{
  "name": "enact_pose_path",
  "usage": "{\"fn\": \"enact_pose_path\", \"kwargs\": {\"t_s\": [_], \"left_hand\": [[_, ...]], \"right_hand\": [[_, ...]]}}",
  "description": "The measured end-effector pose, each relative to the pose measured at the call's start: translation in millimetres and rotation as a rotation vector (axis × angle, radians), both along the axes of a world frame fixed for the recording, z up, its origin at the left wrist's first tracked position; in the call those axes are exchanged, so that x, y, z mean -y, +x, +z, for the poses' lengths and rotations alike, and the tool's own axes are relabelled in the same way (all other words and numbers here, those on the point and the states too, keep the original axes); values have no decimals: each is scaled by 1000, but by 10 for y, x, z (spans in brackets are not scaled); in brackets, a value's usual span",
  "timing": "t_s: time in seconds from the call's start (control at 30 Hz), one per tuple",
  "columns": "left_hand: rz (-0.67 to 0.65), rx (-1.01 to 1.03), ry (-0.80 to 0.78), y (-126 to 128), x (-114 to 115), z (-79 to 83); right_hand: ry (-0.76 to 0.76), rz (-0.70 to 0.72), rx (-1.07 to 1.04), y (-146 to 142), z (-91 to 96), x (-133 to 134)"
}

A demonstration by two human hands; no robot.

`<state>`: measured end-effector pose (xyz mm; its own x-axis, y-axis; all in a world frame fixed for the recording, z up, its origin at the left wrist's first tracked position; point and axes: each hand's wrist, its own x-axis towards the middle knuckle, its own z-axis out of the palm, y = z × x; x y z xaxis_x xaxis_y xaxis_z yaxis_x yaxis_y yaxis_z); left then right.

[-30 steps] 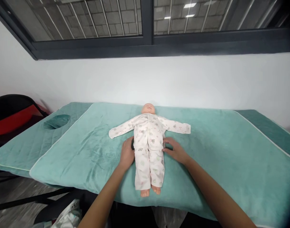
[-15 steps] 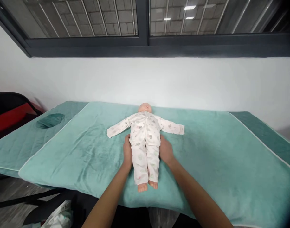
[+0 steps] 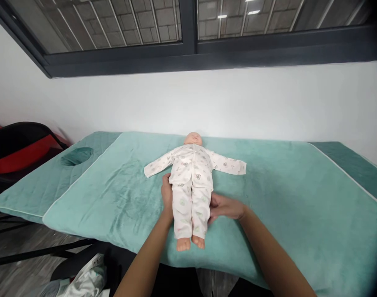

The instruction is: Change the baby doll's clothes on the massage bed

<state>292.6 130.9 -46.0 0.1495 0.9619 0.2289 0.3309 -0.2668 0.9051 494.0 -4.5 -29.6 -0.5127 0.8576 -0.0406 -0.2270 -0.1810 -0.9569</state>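
A baby doll (image 3: 193, 139) lies on its back on a green-covered padded bed, head toward the wall and arms spread. It wears a white printed long-sleeved top (image 3: 188, 159) and matching trousers (image 3: 182, 206), with its bare feet (image 3: 183, 244) sticking out. My left hand (image 3: 167, 194) is closed at the doll's hip, on the side of the trousers, its fingertips partly hidden. On the other side, my right hand (image 3: 225, 207) is curled against the trouser leg near the knee, with its fingertips at the cloth edge.
The green padded bed (image 3: 268, 206) stretches to both sides, with a round face hole (image 3: 77, 156) at the left end. Behind it are a white wall (image 3: 176, 103) and a dark window frame (image 3: 188, 51). A black and red chair (image 3: 27, 148) stands left; crumpled cloth (image 3: 89, 278) lies below.
My right hand has moved down from the doll's hip to the lower leg and turned sideways. My left hand stays at the hip. The view has shifted and tilted slightly.
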Motion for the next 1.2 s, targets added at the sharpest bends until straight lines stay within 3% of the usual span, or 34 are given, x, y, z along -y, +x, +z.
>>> {"fn": "enact_pose_path", "kwargs": {"t_s": [0.1,0.23,0.5,0.6,0.7,0.87,0.97,1.07,1.2], "left_hand": [[67,-76,97,-88,100,97],[70,-232,163,-240,238,171],[65,-464,248,-616,504,119],[29,-620,242,-666,533,86],[8,-736,290,-642,544,97],[39,-638,625,-513,535,261],[-73,-639,745,-376,516,384],[-211,-605,770,-244,541,426],[-314,-522,757,-203,642,353]], "right_hand": [[-61,22,-99,-2,-82,8],[-109,-189,-64,-36,-185,-41],[-38,-305,-57,-67,-262,-57],[10,-309,94,-26,-222,-51],[152,-387,414,67,-144,-45],[506,-629,888,178,-72,-14],[665,-671,977,176,-75,28],[665,-707,999,178,-84,77],[593,-809,1038,199,-110,147]]}}
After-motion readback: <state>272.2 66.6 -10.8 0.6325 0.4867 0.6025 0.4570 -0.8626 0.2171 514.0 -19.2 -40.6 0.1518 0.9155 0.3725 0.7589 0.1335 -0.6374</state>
